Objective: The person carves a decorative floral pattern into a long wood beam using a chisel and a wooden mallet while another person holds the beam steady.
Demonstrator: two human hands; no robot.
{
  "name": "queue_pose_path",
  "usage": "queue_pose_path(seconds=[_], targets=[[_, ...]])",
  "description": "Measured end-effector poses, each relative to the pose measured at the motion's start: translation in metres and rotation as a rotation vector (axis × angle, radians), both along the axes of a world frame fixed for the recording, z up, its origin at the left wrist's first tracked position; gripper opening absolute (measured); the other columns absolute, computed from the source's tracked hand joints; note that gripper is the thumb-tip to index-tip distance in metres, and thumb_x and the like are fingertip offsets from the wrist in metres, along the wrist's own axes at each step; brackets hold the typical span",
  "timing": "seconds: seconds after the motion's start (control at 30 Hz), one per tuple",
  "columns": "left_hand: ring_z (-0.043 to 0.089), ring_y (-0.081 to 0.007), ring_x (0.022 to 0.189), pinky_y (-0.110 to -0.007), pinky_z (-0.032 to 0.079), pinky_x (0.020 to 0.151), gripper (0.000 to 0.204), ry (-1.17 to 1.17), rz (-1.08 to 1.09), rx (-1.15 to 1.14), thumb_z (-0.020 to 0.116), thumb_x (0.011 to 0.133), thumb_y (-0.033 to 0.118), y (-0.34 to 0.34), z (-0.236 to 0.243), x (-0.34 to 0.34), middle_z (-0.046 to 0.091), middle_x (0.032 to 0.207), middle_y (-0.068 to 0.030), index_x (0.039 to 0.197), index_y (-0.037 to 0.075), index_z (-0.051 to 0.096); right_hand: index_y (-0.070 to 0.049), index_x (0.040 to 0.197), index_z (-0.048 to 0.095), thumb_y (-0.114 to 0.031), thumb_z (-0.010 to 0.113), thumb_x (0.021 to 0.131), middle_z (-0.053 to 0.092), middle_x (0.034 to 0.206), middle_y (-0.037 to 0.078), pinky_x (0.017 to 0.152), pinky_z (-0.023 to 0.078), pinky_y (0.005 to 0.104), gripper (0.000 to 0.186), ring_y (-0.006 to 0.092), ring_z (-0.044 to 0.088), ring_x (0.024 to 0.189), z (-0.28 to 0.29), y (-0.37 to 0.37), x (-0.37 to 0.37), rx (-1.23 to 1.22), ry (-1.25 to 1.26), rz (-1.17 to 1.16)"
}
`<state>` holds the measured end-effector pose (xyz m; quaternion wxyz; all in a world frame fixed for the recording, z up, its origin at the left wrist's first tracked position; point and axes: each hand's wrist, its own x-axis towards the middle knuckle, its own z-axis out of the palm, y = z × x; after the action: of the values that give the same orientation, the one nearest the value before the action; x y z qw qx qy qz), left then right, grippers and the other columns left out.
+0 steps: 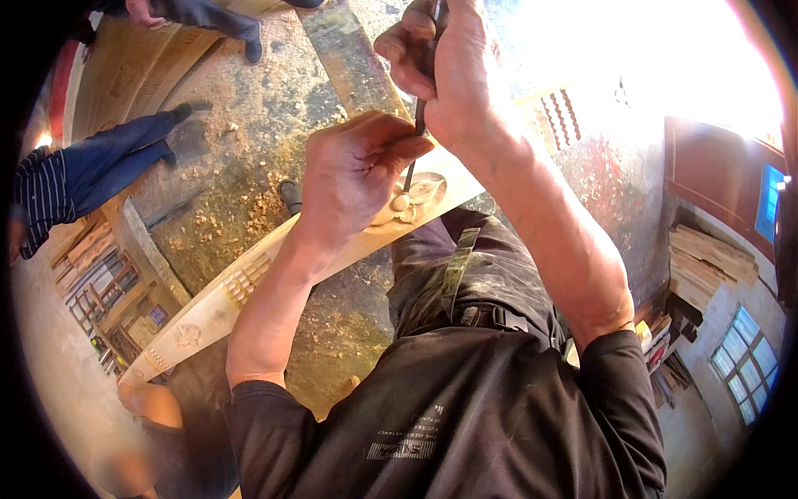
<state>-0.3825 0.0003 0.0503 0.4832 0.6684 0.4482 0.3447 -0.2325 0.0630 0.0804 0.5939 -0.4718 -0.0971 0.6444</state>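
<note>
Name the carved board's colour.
The carved board is a pale yellowish tan, seen best in the head view.

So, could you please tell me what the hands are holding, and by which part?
A slim carving tool: the left hand pinches its lower part, the right hand grips it higher up.

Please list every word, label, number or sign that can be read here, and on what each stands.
Shirt: a striped block of pale print on the dark front, words not copied here; the lines above it are small.
Board: carved shapes, no lettering I can make out.
Tool: none visible.
</note>
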Motion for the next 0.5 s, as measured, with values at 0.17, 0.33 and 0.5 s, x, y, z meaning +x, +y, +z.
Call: queue_pose_path(seconds=[0.17,0.33,0.5], targets=[[0.064,-0.0122,0.064,-0.033,0.048,0.058,0.006,0.046,-0.029,0.016,0.083,0.092,0.000,0.001,0.007,0.001,0.074,0.080,-0.0098,0.098,0.000,0.081,-0.015,0.080,0.051,-0.072,0.052,0.109,0.051,0.070,0.001,0.048,0.035,0.0312,0.064,0.0151,0.051,0.056,-0.005,-0.001,0.004,-0.105,-0.006,-0.031],[0.063,-0.0066,0.072,-0.030,0.049,0.062,0.011,-0.149,-0.027,-0.181,0.081,0.101,0.009,-0.001,0.002,-0.009,0.076,0.084,-0.0049,0.101,-0.003,0.080,-0.014,0.081,0.052,-0.074,0.051,0.108,0.052,0.067,0.001,0.048,0.034,0.0304,0.066,0.0141,0.050,0.055,0.043,-0.010,0.004,-0.099,-0.135,0.094],[0.068,-0.0052,0.073,-0.026,0.053,0.064,0.019,-0.162,-0.072,-0.216,0.085,0.099,0.016,-0.001,0.008,-0.014,0.077,0.081,-0.0042,0.102,-0.003,0.081,-0.013,0.082,0.053,-0.077,0.049,0.108,0.062,0.071,0.006,0.047,0.034,0.0290,0.069,0.0124,0.048,0.053,0.034,-0.007,0.012,0.007,-0.069,0.103]])
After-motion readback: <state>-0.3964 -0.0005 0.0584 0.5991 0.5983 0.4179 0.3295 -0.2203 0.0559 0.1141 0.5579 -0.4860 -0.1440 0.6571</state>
